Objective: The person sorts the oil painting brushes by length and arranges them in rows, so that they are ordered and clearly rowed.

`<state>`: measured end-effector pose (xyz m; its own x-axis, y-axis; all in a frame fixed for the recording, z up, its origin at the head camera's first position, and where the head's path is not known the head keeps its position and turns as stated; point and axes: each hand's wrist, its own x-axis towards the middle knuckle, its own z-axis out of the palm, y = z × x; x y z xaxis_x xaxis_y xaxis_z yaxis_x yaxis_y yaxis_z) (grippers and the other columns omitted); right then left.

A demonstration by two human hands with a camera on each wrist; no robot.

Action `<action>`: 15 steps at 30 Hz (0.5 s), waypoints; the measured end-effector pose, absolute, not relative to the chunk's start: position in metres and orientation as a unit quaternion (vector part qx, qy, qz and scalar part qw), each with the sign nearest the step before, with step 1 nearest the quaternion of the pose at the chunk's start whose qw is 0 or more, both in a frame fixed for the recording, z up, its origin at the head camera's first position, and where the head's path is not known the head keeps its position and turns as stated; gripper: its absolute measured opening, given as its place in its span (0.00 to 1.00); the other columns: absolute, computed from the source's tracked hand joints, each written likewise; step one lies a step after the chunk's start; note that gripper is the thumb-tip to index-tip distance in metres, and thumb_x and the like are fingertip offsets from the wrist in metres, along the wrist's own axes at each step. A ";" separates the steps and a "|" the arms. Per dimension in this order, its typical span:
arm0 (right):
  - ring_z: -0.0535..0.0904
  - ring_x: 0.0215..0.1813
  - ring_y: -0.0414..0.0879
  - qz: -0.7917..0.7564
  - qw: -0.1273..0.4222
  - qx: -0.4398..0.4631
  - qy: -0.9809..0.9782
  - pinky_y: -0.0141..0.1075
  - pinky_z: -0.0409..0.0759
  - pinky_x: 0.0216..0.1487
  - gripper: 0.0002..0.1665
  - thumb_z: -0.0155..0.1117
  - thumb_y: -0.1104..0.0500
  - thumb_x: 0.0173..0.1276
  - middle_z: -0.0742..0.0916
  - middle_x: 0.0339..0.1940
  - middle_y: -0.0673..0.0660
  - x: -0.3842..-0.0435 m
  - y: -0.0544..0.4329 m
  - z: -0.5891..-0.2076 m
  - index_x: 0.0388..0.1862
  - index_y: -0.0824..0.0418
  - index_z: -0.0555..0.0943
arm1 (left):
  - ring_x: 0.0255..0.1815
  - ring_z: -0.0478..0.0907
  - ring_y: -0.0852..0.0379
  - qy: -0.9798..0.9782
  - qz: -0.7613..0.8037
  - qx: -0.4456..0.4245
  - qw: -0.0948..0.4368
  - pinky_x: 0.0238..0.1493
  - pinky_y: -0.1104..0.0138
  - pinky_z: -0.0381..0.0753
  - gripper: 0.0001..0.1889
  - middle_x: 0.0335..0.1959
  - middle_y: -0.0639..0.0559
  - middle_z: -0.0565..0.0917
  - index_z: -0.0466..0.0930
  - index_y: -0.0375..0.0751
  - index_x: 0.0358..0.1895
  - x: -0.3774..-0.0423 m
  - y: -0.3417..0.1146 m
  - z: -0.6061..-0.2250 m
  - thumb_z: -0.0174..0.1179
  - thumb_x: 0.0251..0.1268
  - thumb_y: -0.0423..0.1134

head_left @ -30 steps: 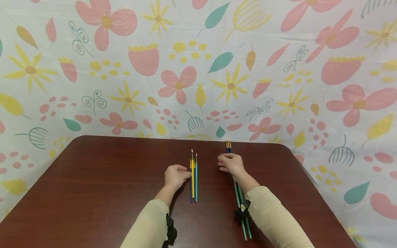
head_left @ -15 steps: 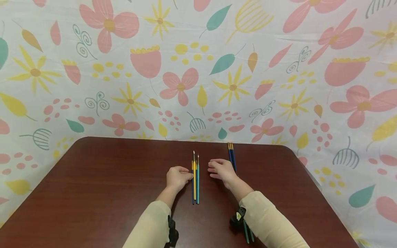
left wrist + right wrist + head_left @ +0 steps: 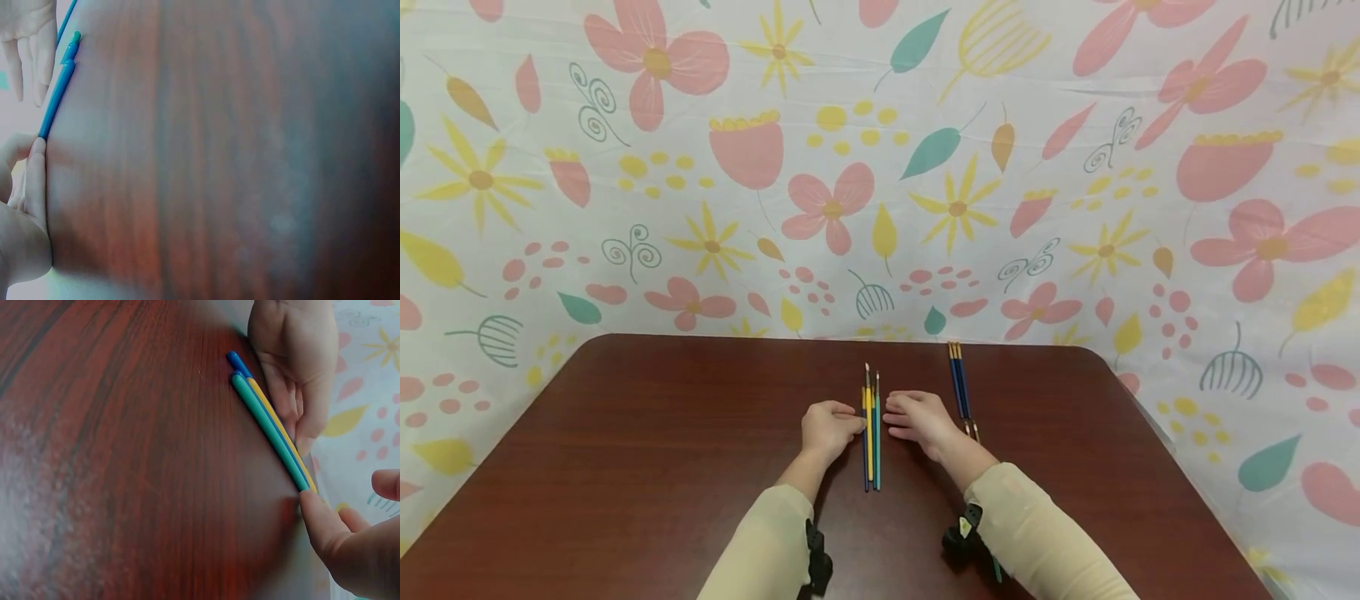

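Note:
Several slim paintbrushes lie side by side near the table's middle: a yellow one [image 3: 869, 442], a teal one [image 3: 878, 454] and blue ones. My left hand [image 3: 831, 432] is along their left side, fingertips touching a blue brush [image 3: 57, 97] in the left wrist view. From the other side, my right hand [image 3: 925, 423] has its fingers close to the teal brush, relaxed and holding nothing. In the right wrist view, the fingertips of the right hand [image 3: 362, 550] are right at the teal brush [image 3: 269, 431], and the left hand [image 3: 297, 356] is across from it.
To the right, blue brushes [image 3: 960, 383] lie near the far edge of the brown table [image 3: 647, 467]. Below them, more brushes are mostly hidden by the right forearm, with one teal handle end [image 3: 997, 570] showing. A flower-patterned cloth [image 3: 880, 125] hangs behind the table.
My right hand has moved left, away from the brushes on the right and up to the middle group. The left hand has stayed beside the middle brushes.

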<state>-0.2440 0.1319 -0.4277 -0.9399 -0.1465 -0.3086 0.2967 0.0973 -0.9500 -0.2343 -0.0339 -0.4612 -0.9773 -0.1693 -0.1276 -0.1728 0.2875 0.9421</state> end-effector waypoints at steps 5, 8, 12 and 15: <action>0.77 0.60 0.58 -0.676 0.167 0.062 0.715 0.43 0.82 0.51 0.26 0.50 0.57 0.73 0.77 0.62 0.69 -0.246 0.129 -0.429 0.66 0.68 0.67 | 0.24 0.83 0.58 0.804 0.587 -0.100 0.002 0.27 0.65 0.82 0.13 0.31 0.44 0.88 0.83 0.34 0.38 -0.234 -0.035 -0.461 0.69 0.50 0.37; 0.77 0.60 0.59 -0.677 0.164 0.061 0.714 0.42 0.82 0.51 0.26 0.50 0.58 0.73 0.77 0.61 0.70 -0.247 0.129 -0.431 0.66 0.69 0.68 | 0.24 0.83 0.57 0.804 0.586 -0.098 -0.002 0.27 0.65 0.82 0.13 0.31 0.44 0.88 0.83 0.34 0.38 -0.234 -0.034 -0.461 0.69 0.50 0.37; 0.78 0.59 0.58 -0.679 0.158 0.061 0.715 0.41 0.82 0.50 0.25 0.51 0.59 0.73 0.77 0.60 0.70 -0.248 0.127 -0.433 0.65 0.70 0.69 | 0.25 0.83 0.57 0.805 0.585 -0.099 -0.004 0.28 0.65 0.82 0.13 0.31 0.44 0.88 0.83 0.34 0.38 -0.234 -0.035 -0.461 0.69 0.50 0.37; 0.80 0.57 0.57 -0.677 0.150 0.064 0.718 0.41 0.83 0.49 0.24 0.51 0.60 0.72 0.79 0.58 0.71 -0.251 0.125 -0.437 0.64 0.70 0.70 | 0.25 0.84 0.57 0.804 0.587 -0.100 -0.003 0.28 0.66 0.82 0.12 0.31 0.44 0.88 0.83 0.34 0.38 -0.234 -0.035 -0.462 0.69 0.51 0.37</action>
<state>-0.2508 0.1255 -0.4368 -0.9467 -0.1123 -0.3019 0.2949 0.0751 -0.9526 -0.2341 -0.0349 -0.4618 -0.9799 -0.1648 -0.1128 -0.1577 0.2918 0.9434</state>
